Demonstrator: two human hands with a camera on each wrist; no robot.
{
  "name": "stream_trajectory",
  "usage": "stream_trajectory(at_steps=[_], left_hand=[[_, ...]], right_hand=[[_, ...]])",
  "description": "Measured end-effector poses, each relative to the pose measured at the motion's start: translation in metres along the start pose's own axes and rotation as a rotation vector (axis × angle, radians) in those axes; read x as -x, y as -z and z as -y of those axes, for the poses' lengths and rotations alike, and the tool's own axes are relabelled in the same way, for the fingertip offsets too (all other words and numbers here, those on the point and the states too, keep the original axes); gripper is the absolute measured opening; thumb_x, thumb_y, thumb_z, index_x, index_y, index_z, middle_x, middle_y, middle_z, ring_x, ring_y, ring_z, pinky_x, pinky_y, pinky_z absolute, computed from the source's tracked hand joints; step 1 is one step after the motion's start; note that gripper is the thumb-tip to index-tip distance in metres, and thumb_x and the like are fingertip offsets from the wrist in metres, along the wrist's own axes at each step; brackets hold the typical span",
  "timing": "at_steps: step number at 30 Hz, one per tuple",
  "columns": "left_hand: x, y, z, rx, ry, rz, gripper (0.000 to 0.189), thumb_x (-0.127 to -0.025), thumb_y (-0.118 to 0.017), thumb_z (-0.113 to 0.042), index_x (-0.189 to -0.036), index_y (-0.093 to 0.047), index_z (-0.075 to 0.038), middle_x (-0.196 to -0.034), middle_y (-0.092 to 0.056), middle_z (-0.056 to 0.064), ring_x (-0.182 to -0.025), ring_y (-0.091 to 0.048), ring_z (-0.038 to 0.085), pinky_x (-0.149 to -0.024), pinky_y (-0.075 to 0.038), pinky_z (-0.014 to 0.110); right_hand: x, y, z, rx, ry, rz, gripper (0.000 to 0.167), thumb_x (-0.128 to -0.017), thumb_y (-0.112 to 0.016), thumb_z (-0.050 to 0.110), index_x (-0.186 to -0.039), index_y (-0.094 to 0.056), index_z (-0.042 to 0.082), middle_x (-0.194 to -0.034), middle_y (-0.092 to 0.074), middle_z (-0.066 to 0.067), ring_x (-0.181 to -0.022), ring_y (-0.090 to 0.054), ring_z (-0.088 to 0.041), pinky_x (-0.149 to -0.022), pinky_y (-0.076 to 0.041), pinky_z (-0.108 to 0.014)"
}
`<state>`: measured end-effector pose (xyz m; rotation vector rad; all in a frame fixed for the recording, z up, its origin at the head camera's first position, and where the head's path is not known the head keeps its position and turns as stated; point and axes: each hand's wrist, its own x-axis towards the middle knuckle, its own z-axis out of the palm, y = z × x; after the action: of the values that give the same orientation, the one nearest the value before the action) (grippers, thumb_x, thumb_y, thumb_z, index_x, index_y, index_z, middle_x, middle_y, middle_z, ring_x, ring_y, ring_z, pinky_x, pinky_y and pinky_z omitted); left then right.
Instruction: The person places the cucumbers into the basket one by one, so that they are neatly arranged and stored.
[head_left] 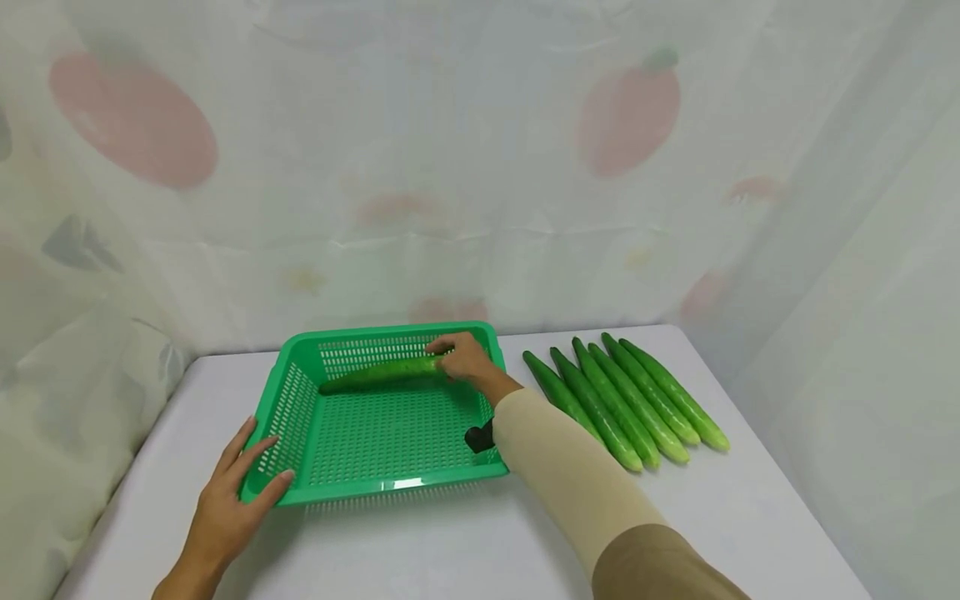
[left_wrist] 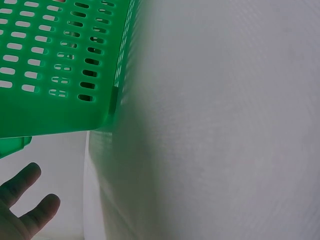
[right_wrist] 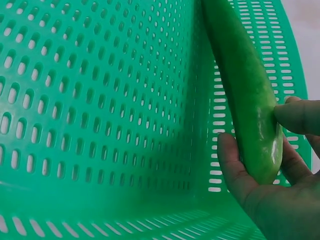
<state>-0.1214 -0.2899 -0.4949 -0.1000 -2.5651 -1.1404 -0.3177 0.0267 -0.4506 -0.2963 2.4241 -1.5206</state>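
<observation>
A long green cucumber (head_left: 382, 374) lies along the far side inside a green plastic basket (head_left: 375, 482). My right hand (head_left: 467, 358) grips its paler right end, with the thumb on one side and fingers on the other in the right wrist view, where the cucumber (right_wrist: 245, 85) slants up and away. At the basket's near left corner is my left hand (head_left: 232, 492), fingers spread and fairly straight, the thumb at the rim. Two of the left hand's fingertips (left_wrist: 37, 210) show below the basket wall (left_wrist: 55, 115) in the left wrist view, apart from it.
Several more cucumbers (head_left: 622, 404) lie side by side on the white table (head_left: 750, 517), right of the basket. Pale printed curtains (head_left: 480, 167) stand behind and at both sides. A small black object (head_left: 478, 437) shows by my right forearm.
</observation>
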Motion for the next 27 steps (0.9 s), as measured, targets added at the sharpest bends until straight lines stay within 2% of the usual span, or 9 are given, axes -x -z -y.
stream_trajectory(at_steps=[6,9,17,27], left_hand=[[0.0006,0.0005,-0.0006,-0.002,0.002,-0.005,0.054,-0.091,-0.069,-0.023,-0.139,-0.051,-0.007,-0.159,-0.018,0.0,-0.141,-0.013,0.012,-0.099,-0.022,0.068],[0.0012,0.0007,-0.0001,-0.006,0.006,-0.006,0.054,-0.091,-0.069,-0.022,-0.139,-0.051,-0.007,-0.159,-0.017,-0.001,-0.141,-0.013,0.012,-0.099,-0.022,0.068],[0.002,0.0002,0.0011,-0.006,0.015,-0.003,0.053,-0.091,-0.07,-0.022,-0.139,-0.051,-0.008,-0.159,-0.017,-0.002,-0.141,-0.013,0.013,-0.098,-0.023,0.068],[0.0009,-0.0006,0.0006,0.007,0.021,-0.001,0.053,-0.091,-0.069,-0.022,-0.139,-0.051,-0.007,-0.159,-0.017,-0.002,-0.141,-0.013,0.011,-0.099,-0.023,0.067]], right_hand=[[0.0,-0.0004,-0.0008,-0.01,-0.022,0.01,0.03,-0.093,-0.059,0.0,-0.121,-0.068,0.011,-0.118,-0.058,-0.005,-0.1,-0.058,-0.024,-0.071,-0.053,-0.037],[0.0005,-0.0009,0.0,-0.022,-0.056,0.028,0.028,-0.093,-0.063,0.005,-0.12,-0.068,0.012,-0.122,-0.058,-0.006,-0.108,-0.056,-0.028,-0.074,-0.053,-0.04],[0.0011,-0.0014,0.0027,-0.075,-0.121,0.037,0.031,-0.091,-0.067,0.011,-0.122,-0.067,0.012,-0.149,-0.037,-0.004,-0.123,-0.047,-0.032,-0.081,-0.051,-0.048],[0.0027,0.0007,0.0031,-0.101,-0.141,0.027,0.027,-0.093,-0.065,0.015,-0.119,-0.068,0.013,-0.148,-0.038,-0.002,-0.128,-0.042,-0.034,-0.085,-0.046,-0.056]])
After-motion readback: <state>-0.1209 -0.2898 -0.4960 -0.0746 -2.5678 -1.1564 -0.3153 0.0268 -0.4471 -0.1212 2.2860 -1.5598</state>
